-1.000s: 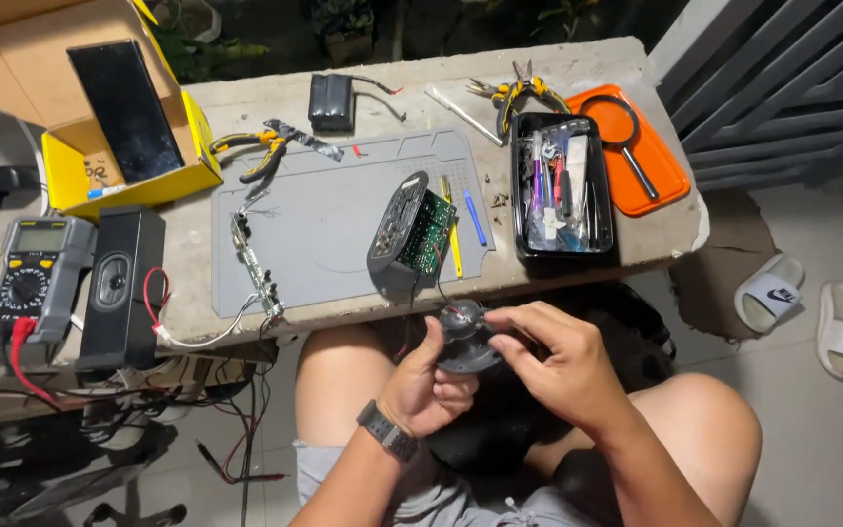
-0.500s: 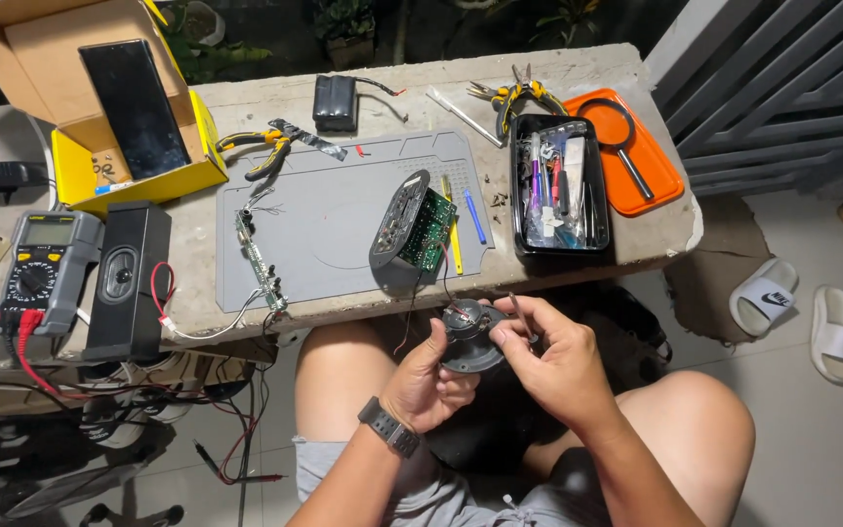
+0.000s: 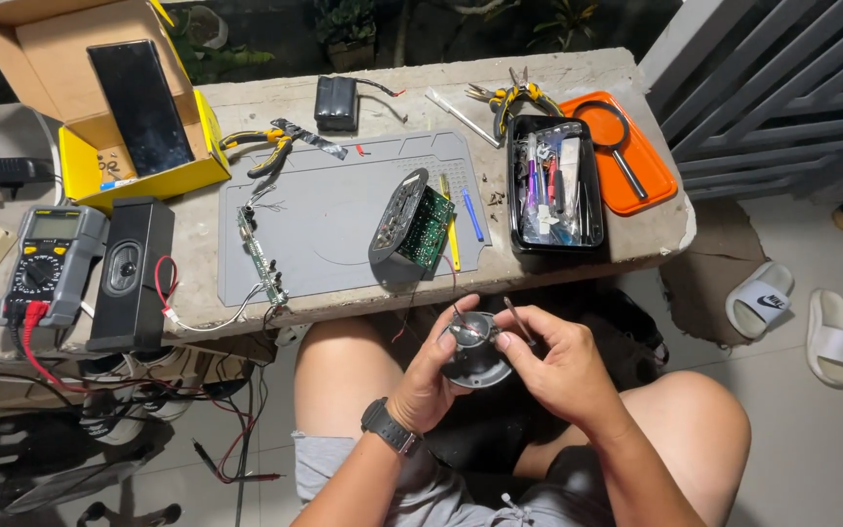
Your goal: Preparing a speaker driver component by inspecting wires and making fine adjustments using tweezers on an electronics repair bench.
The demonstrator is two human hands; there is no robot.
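I am watching from the head camera: both hands are working low over the lap, just in front of the near edge of the concrete table [image 3: 578, 73]. The left hand [image 3: 431, 376], with a black watch on its wrist, is cupping a small round speaker driver with a dark cone and a shiny metal back [image 3: 475, 351], fingers curled around its left side. The right hand [image 3: 558, 366] is closing on the driver from the right, thumb and forefinger pinching a thin dark rod-like tool [image 3: 517, 320] whose tip is pointing toward the driver's top; I cannot tell whether the tip is touching. Thin wires are running from the driver up toward the grey oval speaker housing with a green circuit board [image 3: 410, 226], which is lying tilted on the grey silicone work mat [image 3: 324, 210]. A narrow strip circuit board [image 3: 260, 259] is lying on the mat's left part. To the right of the mat a black rectangular tray full of small tools [image 3: 553, 185] is sitting beside an orange tray holding a magnifying glass [image 3: 651, 161]. At far left a grey multimeter with red leads [image 3: 51, 263] is resting next to a black oblong speaker box [image 3: 129, 273], and behind them an open yellow cardboard box [image 3: 139, 171] is holding a dark phone.
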